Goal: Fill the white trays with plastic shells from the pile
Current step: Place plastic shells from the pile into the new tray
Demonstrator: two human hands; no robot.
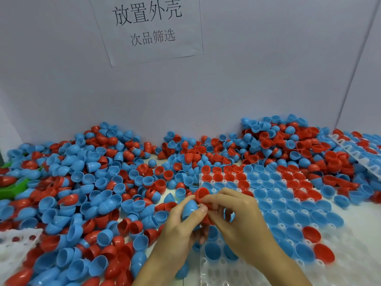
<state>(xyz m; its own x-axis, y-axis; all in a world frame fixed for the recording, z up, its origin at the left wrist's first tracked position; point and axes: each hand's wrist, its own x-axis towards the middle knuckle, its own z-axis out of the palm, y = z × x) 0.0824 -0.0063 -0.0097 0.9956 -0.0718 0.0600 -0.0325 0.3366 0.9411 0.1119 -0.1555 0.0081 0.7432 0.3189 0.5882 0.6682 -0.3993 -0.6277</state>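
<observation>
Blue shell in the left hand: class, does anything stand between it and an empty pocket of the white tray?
Nothing visible blocks it. The left hand grips the blue shell at the white tray edge; empty pockets lie just below. The right hand, holding a red shell, hovers beside it.

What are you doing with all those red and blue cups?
A person is sorting plastic shells into a white tray. The left hand grips a blue shell, and the right hand pinches a red shell, both held just above the tray's left edge. Most of the tray's holes already hold shells, mostly blue with some red; a few near holes are bare. A big pile of shells covers the table to the left and behind. A paper sign hangs on the wall.
</observation>
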